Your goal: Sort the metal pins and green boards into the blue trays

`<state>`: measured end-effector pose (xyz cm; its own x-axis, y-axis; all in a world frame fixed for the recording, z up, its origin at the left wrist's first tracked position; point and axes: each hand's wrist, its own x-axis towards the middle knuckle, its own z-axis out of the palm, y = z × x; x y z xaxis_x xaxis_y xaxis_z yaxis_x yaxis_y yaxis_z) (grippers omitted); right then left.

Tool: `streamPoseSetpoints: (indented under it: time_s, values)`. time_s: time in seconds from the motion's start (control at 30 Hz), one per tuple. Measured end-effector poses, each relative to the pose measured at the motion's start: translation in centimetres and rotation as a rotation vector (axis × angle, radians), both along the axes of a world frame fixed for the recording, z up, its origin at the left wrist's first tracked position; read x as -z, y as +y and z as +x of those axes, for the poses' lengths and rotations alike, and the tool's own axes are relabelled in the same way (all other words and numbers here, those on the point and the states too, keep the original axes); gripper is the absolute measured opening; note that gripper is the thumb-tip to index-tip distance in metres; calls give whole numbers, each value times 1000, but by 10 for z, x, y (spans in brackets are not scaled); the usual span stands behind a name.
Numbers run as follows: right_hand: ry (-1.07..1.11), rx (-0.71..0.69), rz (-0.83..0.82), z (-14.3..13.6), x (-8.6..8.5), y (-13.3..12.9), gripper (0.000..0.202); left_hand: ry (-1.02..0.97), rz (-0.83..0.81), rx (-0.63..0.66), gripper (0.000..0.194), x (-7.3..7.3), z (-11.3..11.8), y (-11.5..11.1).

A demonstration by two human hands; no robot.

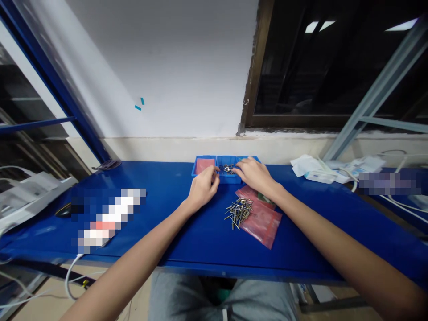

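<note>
Three joined blue bins stand against the wall: the left bin has a pink bag in it, the middle bin has small metal pins. My left hand is at the front of the left bin, fingers curled together; whatever they pinch is too small to make out. Over the right bin lies my right hand, its fingers bent but apart, the tips by the middle bin's right side. Nearer me is a loose pile of metal pins, partly on pink plastic bags.
White plastic packaging lies at the back right, near cables. On the left are a blurred-out white item, a dark mouse-like object and white equipment. The blue table's front edge runs just before my lap.
</note>
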<state>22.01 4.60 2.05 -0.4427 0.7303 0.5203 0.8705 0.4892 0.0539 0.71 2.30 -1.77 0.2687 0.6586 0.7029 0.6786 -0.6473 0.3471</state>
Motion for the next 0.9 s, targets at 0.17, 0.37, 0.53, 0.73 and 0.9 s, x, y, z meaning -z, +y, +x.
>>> streamPoseSetpoints:
  time_s: [0.17, 0.37, 0.53, 0.73, 0.9]
  values:
    - [208, -154, -134, 10, -7, -20, 23, 42, 9, 62, 15, 3, 2, 1]
    - [387, -316, -643, 39, 7, -49, 16, 150, -107, 108, 20, 1, 5, -4]
    - [330, -290, -573, 40, 15, -52, 15, 205, -36, 193, 25, 2, 9, -10]
    - [243, -294, -539, 32, 17, -56, 18, 269, -60, 316, 17, 2, 12, -11]
    - [131, -307, -496, 28, 21, -45, 17, 325, -140, 283, 15, 8, 15, -12]
